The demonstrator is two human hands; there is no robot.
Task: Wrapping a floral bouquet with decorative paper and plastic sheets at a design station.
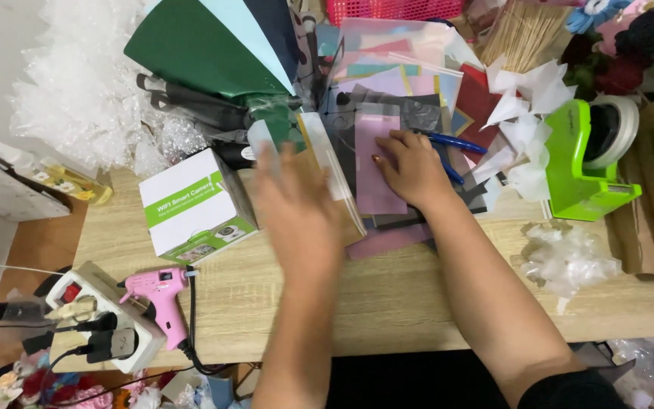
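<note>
Your pink paper sheet point(378, 163) is lying flat atop dark sheets point(410, 113) on the desk, its lower right part sitting under your palm.

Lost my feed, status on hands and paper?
Right hand flat on pink sheet, open. Left hand blurred, open, over paper stack. Blue pen beside right hand.

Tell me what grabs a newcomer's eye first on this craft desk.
The bright green tape dispenser at the right edge and the pink glue gun at front left stand out. In the middle, the right hand presses on a pink paper sheet, while the blurred left hand hovers beside it.
</note>
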